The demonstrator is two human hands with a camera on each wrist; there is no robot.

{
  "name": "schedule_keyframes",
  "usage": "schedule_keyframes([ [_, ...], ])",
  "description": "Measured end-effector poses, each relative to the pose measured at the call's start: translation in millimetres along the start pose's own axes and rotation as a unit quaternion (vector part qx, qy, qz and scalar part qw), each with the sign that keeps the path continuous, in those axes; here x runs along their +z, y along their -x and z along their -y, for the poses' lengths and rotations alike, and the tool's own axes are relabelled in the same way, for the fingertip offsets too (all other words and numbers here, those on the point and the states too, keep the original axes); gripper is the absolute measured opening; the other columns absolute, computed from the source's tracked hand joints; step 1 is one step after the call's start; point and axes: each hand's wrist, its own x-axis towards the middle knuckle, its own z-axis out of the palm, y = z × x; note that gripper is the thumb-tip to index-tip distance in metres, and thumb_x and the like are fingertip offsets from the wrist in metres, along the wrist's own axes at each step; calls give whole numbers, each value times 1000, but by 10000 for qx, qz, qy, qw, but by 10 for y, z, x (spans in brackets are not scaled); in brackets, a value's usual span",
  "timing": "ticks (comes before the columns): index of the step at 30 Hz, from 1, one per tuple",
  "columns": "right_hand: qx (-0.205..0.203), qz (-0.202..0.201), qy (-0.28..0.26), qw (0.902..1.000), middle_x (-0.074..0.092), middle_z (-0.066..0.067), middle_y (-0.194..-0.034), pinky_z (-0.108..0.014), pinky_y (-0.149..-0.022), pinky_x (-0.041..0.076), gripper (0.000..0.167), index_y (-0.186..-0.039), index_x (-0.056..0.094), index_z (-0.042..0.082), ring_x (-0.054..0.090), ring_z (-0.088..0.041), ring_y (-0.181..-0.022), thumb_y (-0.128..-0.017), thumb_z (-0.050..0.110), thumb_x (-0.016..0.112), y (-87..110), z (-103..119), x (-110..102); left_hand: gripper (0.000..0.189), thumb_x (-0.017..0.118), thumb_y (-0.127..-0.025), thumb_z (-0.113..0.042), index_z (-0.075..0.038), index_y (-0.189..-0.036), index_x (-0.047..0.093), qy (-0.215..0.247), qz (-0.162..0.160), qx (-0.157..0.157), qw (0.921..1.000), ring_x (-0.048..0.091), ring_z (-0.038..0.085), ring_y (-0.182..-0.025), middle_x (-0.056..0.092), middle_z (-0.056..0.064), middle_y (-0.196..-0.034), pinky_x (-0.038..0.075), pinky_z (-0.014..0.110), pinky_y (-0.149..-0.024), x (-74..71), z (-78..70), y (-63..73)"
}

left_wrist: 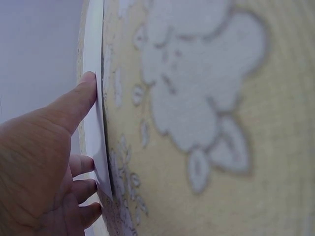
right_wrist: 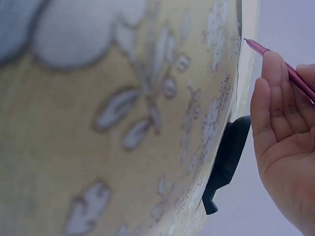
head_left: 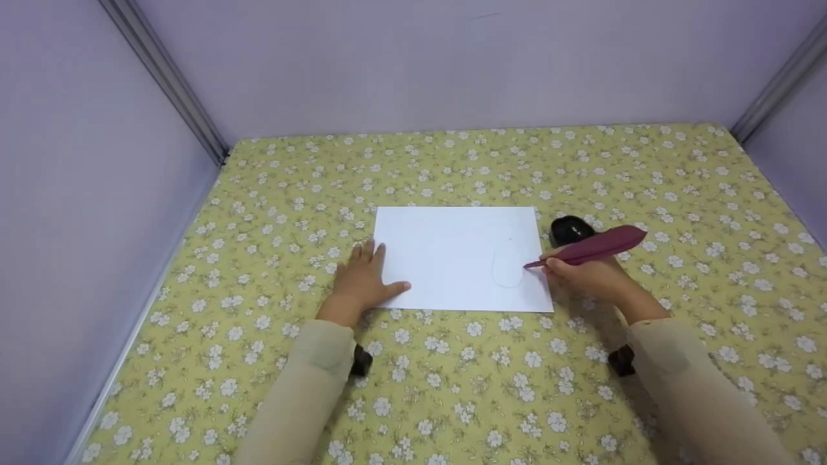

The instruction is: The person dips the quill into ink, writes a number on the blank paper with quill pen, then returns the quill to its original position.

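Observation:
A white sheet of paper (head_left: 446, 258) lies flat, with a thin, faint U-shaped line and a small dot on its right part. My left hand (head_left: 362, 278) rests on the sheet's left edge, fingers spread and thumb out over the paper. In the left wrist view the thumb (left_wrist: 81, 98) presses along the sheet's edge. My right hand (head_left: 591, 274) pinches a dark red feather-shaped pen (head_left: 604, 244) near its lower end. The pen's tip meets the paper beside the right end of the line. The right wrist view shows the slim pen shaft (right_wrist: 258, 47) above the curled fingers.
Just beyond my right hand stands a shiny black rounded object (head_left: 570, 229), partly hidden by hand and feather. A yellow flowered cloth (head_left: 400, 174) covers the table. Pale walls (head_left: 413, 71) enclose it at the back and sides, with metal posts (head_left: 171, 77) in the corners.

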Motion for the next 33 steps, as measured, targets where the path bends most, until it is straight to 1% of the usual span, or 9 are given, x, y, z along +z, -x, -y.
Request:
schedule_keyframes([
  [5,-21,-89,55,9999,70,-10,-99,-24,-67,52,36,-117,66,-2,67,-15,-83,-96,26,59,-28,9,17,94,53,-88,-62,-6,-153,16,-60,-50,25,10000,4,36,-143,7,16,-158,12,59,-110,-6,4,-12],
  [8,-101,-55,257,9996,70,-10,-100,-23,-67,51,36,-118,66,-1,66,-15,-84,-97,26,58,-47,12,17,94,54,-88,-62,-6,-153,16,-43,-55,26,10000,4,36,-143,7,17,-157,12,59,-110,-8,8,-16],
  [12,-150,59,380,9991,70,-10,-101,-21,-66,49,37,-119,65,-1,65,-12,-84,-98,27,56,-77,34,17,94,54,-88,-62,-6,-153,15,2,-40,7,10000,3,36,-143,6,16,-158,11,59,-110,-8,13,-12],
  [16,-103,180,212,9996,70,-12,-101,-22,-67,51,38,-121,63,-2,66,-11,-85,-98,27,56,-105,59,24,94,54,-88,-62,-7,-153,15,45,-23,-12,10000,2,35,-143,5,16,-158,10,59,-110,1,14,-18],
  [21,16,113,133,9998,70,-12,-102,-24,-69,53,37,-119,64,-3,68,-17,-89,-97,27,57,-140,75,52,95,54,-87,-62,-7,-153,14,30,-13,-27,10000,2,35,-143,5,15,-158,9,58,-110,10,12,-20],
  [25,135,41,63,9999,71,-11,-101,-23,-70,53,37,-118,65,-2,68,-21,-92,-96,26,59,-164,93,80,95,54,-87,-63,-7,-153,14,14,5,-38,10000,2,34,-143,4,14,-158,9,58,-111,5,9,-16],
  [33,53,57,207,9998,71,-10,-99,-24,-76,52,36,-119,65,-1,68,-24,-95,-96,27,59,-206,105,134,95,53,-88,-63,-6,-153,15,-46,-14,-20,10000,3,35,-143,6,15,-158,11,59,-110,-6,0,-15],
])
